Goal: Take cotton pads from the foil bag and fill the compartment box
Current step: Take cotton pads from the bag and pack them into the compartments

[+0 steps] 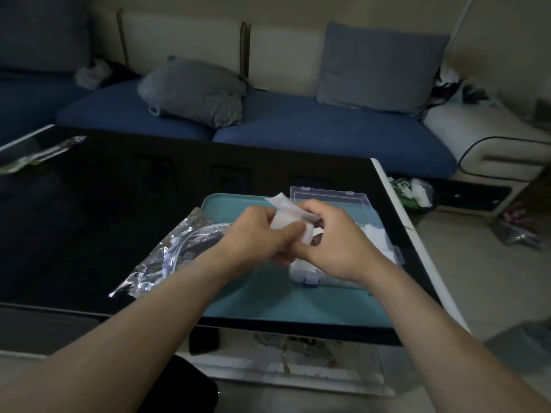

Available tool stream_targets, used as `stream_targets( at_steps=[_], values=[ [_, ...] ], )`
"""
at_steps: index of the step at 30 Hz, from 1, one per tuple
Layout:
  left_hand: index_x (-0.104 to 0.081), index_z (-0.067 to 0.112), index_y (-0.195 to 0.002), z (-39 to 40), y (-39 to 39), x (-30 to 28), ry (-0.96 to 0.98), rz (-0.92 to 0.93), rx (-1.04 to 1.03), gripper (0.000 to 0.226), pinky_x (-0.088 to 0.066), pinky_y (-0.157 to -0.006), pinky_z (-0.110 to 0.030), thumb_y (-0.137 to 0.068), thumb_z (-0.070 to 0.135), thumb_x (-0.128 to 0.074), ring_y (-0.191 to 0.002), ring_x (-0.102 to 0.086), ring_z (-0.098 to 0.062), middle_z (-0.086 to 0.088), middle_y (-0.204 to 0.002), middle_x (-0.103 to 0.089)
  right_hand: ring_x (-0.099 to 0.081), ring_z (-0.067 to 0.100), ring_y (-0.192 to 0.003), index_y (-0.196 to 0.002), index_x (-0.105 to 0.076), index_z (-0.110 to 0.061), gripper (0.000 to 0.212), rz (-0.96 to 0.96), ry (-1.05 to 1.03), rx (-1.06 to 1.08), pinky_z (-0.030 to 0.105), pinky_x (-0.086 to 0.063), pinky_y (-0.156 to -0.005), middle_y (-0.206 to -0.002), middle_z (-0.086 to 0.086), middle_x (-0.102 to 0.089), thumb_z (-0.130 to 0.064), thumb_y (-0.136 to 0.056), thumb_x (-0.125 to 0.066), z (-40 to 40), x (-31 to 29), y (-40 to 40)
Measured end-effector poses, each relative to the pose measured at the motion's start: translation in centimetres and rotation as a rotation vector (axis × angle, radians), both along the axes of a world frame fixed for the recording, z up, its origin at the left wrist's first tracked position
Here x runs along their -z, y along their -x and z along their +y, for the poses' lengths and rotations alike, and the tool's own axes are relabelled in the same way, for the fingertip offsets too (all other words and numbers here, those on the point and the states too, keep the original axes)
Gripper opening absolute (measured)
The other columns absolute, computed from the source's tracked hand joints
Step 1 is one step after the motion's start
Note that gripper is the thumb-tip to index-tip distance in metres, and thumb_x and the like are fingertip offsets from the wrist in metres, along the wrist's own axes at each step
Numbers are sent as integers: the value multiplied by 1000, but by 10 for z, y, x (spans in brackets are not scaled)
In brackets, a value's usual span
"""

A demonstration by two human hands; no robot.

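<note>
My left hand [259, 234] and my right hand [337, 242] meet above the teal tray [238, 296], and both grip a small stack of white cotton pads [287, 216] between them. Under my right hand lies the clear plastic compartment box [307, 275], its lid [325, 195] standing open at the back. White pads show in its right compartments [374, 234]. The crinkled foil bag [170, 251] lies on the black table just left of the tray, its mouth toward the tray.
The black glass table [104, 210] has a white edge [417, 234] on the right. A clear wrapper [38, 155] lies at its far left corner. A blue sofa [298, 129] with grey cushions stands behind. Bags lie on the floor at right [414, 192].
</note>
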State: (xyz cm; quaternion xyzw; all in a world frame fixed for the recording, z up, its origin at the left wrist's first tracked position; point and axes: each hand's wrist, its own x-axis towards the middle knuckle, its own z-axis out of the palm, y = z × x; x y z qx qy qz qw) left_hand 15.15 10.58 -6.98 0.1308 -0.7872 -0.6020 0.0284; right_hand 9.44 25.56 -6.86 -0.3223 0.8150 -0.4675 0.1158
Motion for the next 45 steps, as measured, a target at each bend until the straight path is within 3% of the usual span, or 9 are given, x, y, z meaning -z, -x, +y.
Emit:
stream_targets(
  at_steps=[2,6,13,18,22,29,35,40,45],
  values=[
    [-69,6,-97,-1,0,-1,110,-1,35,14,-55,-53,-28,-92,19,-69,-55,-67,-17,-7,-71,-73,-69,5,-87,-120,-65,-28,52,-61,-24,-61,22,-54,-64,-109,-5,-71,6,-80,-64,11,-4,2],
    [-71,10,-90,-3,-6,-3,323,-1,214,17,-41,-49,-13,-94,26,-67,-47,-60,-6,-3,-58,-69,-71,18,-93,-108,-74,-30,32,-116,7,-13,47,-59,-85,-101,-7,-75,-7,-86,-70,21,-4,7],
    [-70,9,-80,0,-9,0,257,-42,233,16,-48,-51,-21,-92,19,-69,-47,-61,-11,-9,-61,-71,-57,8,-66,-79,-74,-17,19,184,165,255,21,-44,-61,-78,2,-68,-29,-94,-70,20,-10,5],
    [-70,-2,-89,-5,-4,6,-14,43,-57,18,-60,-65,-46,-87,15,-75,-60,-69,-29,-9,-68,-72,-73,15,-71,-102,-71,-17,21,-322,361,209,28,-53,-64,-81,3,-78,-17,-83,-80,30,-20,5],
    [-68,-8,-99,-3,-4,3,-88,118,-129,19,-52,-47,-27,-93,11,-66,-55,-69,-23,-12,-70,-73,-75,20,-69,-101,-66,-9,25,-403,200,153,24,-53,-58,-75,9,-77,-11,-81,-80,27,-18,-1],
    [-63,-5,-100,7,-6,-8,-442,61,29,42,-63,-67,-40,-107,28,-37,-79,-72,-38,-27,-91,-72,-71,17,-64,-93,-76,-10,10,-257,209,267,27,-57,-56,-75,5,-75,-11,-84,-80,23,-13,0],
    [-58,-13,-112,4,-2,3,-436,119,-22,18,-63,-72,-37,-99,-5,-48,-87,-72,-36,-28,-105,-69,-70,8,-66,-84,-78,-28,6,-5,195,392,32,-59,-63,-73,-11,-75,-24,-89,-76,23,-11,5],
    [-58,-10,-116,7,4,4,-499,174,-141,20,-61,-77,-36,-99,-5,-50,-90,-73,-33,-25,-108,-70,-72,12,-65,-92,-77,-14,13,-311,449,416,26,-50,-56,-77,1,-77,-26,-87,-78,8,-14,-6],
    [-63,-4,-111,15,3,-1,-518,210,-43,20,-60,-82,-35,-94,-9,-52,-94,-72,-32,-22,-105,-72,-68,6,-58,-85,-68,-16,21,85,189,491,11,-45,-51,-71,-5,-71,-35,-88,-77,-6,-6,-15]
  ],
)
